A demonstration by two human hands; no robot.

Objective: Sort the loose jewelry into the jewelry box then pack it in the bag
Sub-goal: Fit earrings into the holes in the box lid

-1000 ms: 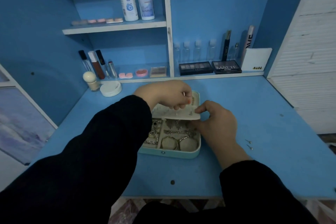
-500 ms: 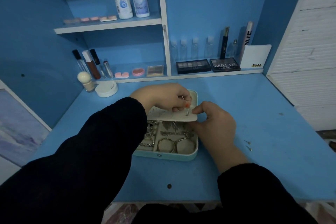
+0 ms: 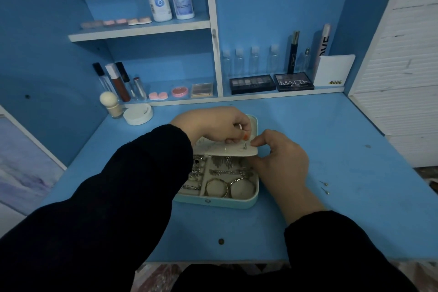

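Pinching stud earring in curled left hand over white flap of jewelry box; gripping flap's right corner between thumb and finger of right hand.

The left arm is reaching forward across the body, the right arm angling in to meet it. The left grip is hovering knuckles-up, fingers curled under, fingertips pinching a tiny stud. The right grip is pinching a pale flap at its corner, thumb on top.
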